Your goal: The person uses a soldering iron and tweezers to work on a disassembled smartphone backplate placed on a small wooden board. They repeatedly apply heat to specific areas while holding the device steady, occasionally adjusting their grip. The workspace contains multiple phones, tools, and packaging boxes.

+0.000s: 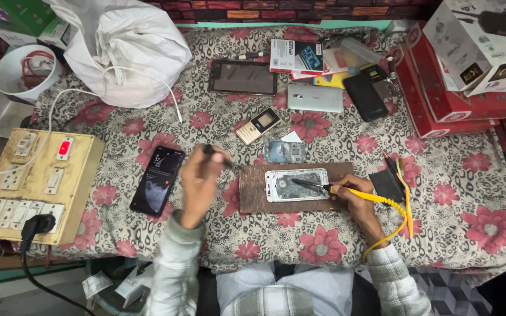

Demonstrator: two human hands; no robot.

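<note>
Opened phone (296, 185) lay on a wooden board (253, 193) on the table (452, 193). Right hand (355, 202), grip closed on a yellow-corded soldering iron (310, 185), touched its tip inside; left hand (199, 178) pinched a thin tool (218, 155). Lingering heat risked scorching components.

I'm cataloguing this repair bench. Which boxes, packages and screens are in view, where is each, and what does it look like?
Lit smartphone: left of the left hand, black, dark glowing screen.
Tablet: table's far side, dark blank rectangle.
Opened phone: on the wooden board under the right hand tool, white frame.
Small package: beside the tablet, white, black and blue.
White box: top right, on red boxes.
</note>
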